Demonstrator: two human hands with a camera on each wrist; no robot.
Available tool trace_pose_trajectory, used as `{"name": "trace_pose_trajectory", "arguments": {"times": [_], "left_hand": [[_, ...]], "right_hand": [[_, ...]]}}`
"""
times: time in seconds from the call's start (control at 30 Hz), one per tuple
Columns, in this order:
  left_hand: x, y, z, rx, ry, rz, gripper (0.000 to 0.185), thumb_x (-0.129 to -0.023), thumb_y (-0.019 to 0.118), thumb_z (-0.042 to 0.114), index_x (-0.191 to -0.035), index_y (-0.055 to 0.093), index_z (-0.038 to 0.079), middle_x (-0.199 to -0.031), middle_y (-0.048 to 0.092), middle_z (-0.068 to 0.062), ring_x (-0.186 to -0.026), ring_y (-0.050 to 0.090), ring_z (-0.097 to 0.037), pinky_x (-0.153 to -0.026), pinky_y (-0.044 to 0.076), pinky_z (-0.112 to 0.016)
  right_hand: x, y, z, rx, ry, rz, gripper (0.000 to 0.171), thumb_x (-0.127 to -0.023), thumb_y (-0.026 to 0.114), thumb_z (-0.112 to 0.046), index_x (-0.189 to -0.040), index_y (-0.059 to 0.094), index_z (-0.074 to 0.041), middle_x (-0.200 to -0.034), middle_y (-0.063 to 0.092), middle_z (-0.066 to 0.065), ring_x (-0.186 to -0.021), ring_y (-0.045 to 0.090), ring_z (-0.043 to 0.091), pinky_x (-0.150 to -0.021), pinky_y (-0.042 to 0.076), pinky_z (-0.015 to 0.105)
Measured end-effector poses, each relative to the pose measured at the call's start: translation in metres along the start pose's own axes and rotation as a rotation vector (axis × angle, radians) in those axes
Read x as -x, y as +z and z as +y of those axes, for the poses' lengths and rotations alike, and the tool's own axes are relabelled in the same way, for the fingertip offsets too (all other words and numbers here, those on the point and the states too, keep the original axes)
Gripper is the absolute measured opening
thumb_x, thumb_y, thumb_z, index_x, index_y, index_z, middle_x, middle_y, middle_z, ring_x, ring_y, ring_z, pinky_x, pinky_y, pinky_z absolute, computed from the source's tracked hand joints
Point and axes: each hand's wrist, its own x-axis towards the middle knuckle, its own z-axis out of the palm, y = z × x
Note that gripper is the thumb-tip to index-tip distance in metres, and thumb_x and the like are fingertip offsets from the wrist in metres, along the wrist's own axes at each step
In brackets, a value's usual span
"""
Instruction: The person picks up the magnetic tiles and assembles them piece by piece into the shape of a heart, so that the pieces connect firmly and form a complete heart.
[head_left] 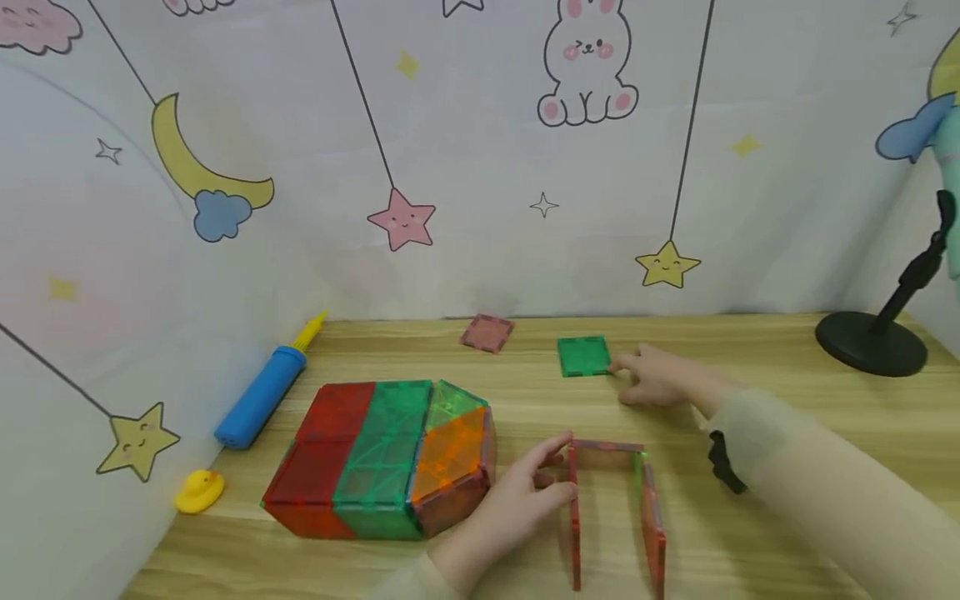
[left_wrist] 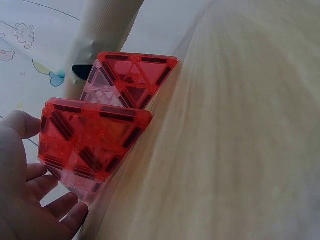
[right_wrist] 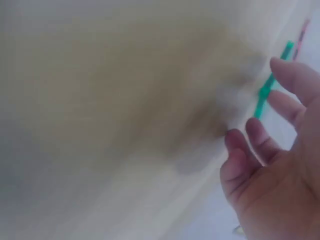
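Down near the bottom middle of the head view, the left hand [head_left: 517,492] rests against the left wall of a little open frame of red tiles [head_left: 611,508]. Its fingers are loosely bent and touch the tile's edge, with the thumb near the top corner. From the left wrist view the fingers [left_wrist: 35,200] look spread and relaxed beside the red tiles [left_wrist: 95,140], not wrapped round them.

Further back, right of the middle, the right hand [head_left: 660,379] lies low on the wooden table [head_left: 787,400]. Its fingertips reach the right edge of a flat green tile [head_left: 583,356]. The fingers are mostly straight. In the right wrist view the fingers [right_wrist: 260,145] are loose and open, and the green tile [right_wrist: 272,82] shows as a thin strip just past them. That picture is blurry, so I cannot tell if they truly touch.

A pink tile [head_left: 487,332] lies flat behind, near the wall. On the left sits a big block of red, green and orange tiles [head_left: 378,458]. A blue pump [head_left: 266,392] and a yellow duck [head_left: 198,490] lie at the far left. A black stand [head_left: 873,342] is at the right.
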Motion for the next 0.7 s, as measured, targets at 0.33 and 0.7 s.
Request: {"name": "trace_pose_trajectory", "arguments": {"times": [0.33, 0.7], "left_hand": [[-0.001, -0.006, 0.004, -0.021, 0.045, 0.027, 0.055, -0.089, 0.062, 0.024, -0.14, 0.044, 0.026, -0.13, 0.05, -0.009, -0.103, 0.053, -0.026, -0.082, 0.045, -0.043], [-0.003, 0.003, 0.0, 0.004, 0.075, 0.007, 0.053, -0.09, 0.061, 0.022, -0.14, 0.045, 0.018, -0.133, 0.049, -0.009, -0.107, 0.052, -0.028, -0.09, 0.043, -0.046]], "right_hand": [[0.094, 0.016, 0.027, -0.083, -0.126, 0.038, 0.044, -0.087, 0.065, -0.038, -0.12, 0.061, -0.009, -0.081, 0.04, -0.001, -0.07, 0.036, 0.011, -0.06, 0.031, 0.026], [0.079, 0.019, 0.022, 0.038, -0.155, 0.22, 0.055, -0.082, 0.071, -0.036, -0.124, 0.058, -0.003, -0.124, 0.048, 0.021, -0.109, 0.047, 0.039, -0.088, 0.041, 0.052]]}}
